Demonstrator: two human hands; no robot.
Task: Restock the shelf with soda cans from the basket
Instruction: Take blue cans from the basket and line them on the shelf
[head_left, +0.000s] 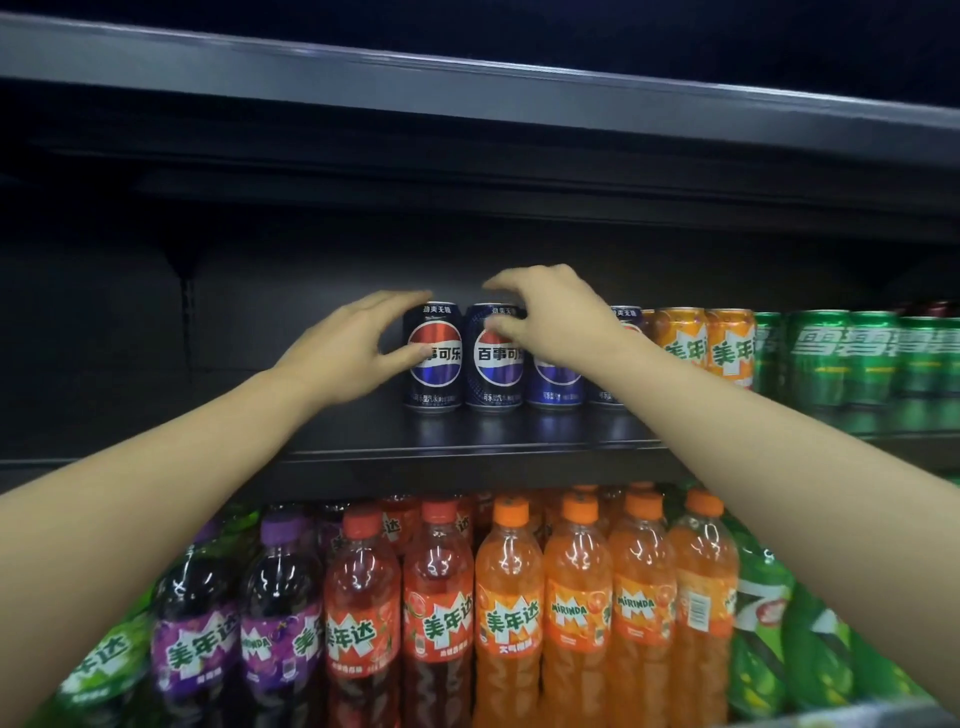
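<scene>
Dark blue Pepsi cans stand in a row on the black shelf (363, 441). My left hand (353, 343) curls round the leftmost Pepsi can (436, 364), thumb on its front and fingers over its top. My right hand (556, 317) reaches over the row and curls round the top of the second Pepsi can (493, 369), thumb on its front. Two more Pepsi cans (556, 379) stand partly hidden behind my right wrist. The basket is not clearly in view.
Orange Mirinda cans (727, 348) and green Sprite cans (831, 358) fill the shelf to the right. The shelf left of the Pepsi cans is bare. Below stand rows of purple, red, orange and green bottles (509, 613). Another shelf (467, 88) runs overhead.
</scene>
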